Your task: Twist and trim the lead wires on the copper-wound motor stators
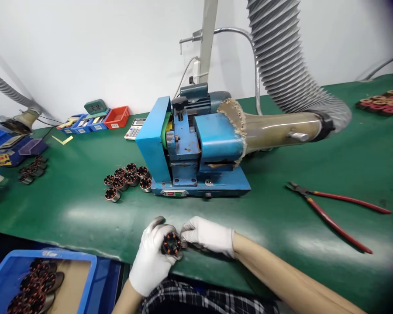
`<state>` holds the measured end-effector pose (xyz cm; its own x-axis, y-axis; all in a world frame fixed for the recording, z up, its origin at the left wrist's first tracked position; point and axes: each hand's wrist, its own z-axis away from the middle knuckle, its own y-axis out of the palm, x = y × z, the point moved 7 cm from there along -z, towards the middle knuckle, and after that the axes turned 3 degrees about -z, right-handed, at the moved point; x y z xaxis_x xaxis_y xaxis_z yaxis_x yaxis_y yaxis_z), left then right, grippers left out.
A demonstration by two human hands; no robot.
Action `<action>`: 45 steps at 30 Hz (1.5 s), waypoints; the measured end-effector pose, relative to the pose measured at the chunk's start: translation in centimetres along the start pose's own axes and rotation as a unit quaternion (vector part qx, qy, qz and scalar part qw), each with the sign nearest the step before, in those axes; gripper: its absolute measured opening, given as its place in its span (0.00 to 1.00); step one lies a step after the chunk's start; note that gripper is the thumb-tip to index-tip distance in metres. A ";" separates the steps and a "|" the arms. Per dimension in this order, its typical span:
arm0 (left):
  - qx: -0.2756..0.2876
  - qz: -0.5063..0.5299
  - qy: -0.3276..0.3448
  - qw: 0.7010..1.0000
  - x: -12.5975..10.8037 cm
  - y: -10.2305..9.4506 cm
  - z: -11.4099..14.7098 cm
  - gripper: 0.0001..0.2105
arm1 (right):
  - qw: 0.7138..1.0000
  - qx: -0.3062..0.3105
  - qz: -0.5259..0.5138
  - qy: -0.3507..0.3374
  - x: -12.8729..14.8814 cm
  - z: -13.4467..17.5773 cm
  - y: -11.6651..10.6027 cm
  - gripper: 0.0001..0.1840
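Note:
My left hand [153,253], in a white glove with darkened fingertips, is wrapped round a motor stator [171,243]. The stator's ring of copper windings faces up toward me, over the front part of the green table. At its right side, my gloved right hand [205,234] has its fingers pinched together against the edge. Whatever sits between those fingertips is too small to make out. Several more stators [120,184] stand grouped on the table, beside the left end of a blue belt-driven machine [191,150].
Red-handled cutters [327,209] lie spread at the right. A blue bin [91,266] with several stators stands at the lower left. A ribbed duct [278,56] joins the machine's hood. Small parts trays [98,122], a calculator [136,129] and red-and-tan pieces [384,103] sit toward the back.

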<state>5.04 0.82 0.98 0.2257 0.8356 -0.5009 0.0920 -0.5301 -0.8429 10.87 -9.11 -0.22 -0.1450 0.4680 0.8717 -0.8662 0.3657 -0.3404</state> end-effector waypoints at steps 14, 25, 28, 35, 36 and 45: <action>-0.010 0.043 -0.081 0.996 1.3 -0.7 -0.1 0.33 | 0.966 -0.108 0.223 -0.071 -0.7 3.8 -5.5 0.14; 0.044 0.073 0.083 0.993 -5.5 -1.6 -1.5 0.46 | 0.926 -0.146 0.331 -0.103 1.9 2.4 2.3 0.25; 0.132 0.067 0.035 0.988 -2.5 0.1 -2.9 0.42 | 0.952 -0.128 0.275 -0.034 -0.3 2.2 2.1 0.32; 0.143 0.084 -0.033 0.986 -0.9 1.5 -1.7 0.28 | 0.979 -0.160 0.125 -0.012 -1.0 2.6 0.7 0.13; 0.131 0.084 -0.034 0.987 -1.2 1.5 -1.6 0.27 | 0.985 -0.153 0.082 -0.024 -0.9 2.5 0.4 0.12; 0.065 0.048 -0.068 0.994 -1.0 1.6 -1.6 0.15 | 0.885 -0.375 -0.266 0.075 -8.6 10.0 -9.1 0.16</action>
<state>6.54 -1.10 0.51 0.0930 0.7990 -0.5941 -0.0514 -0.5920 -0.8043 15.21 -24.53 -1.04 0.3022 0.1496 0.9414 -0.2241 0.9711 -0.0824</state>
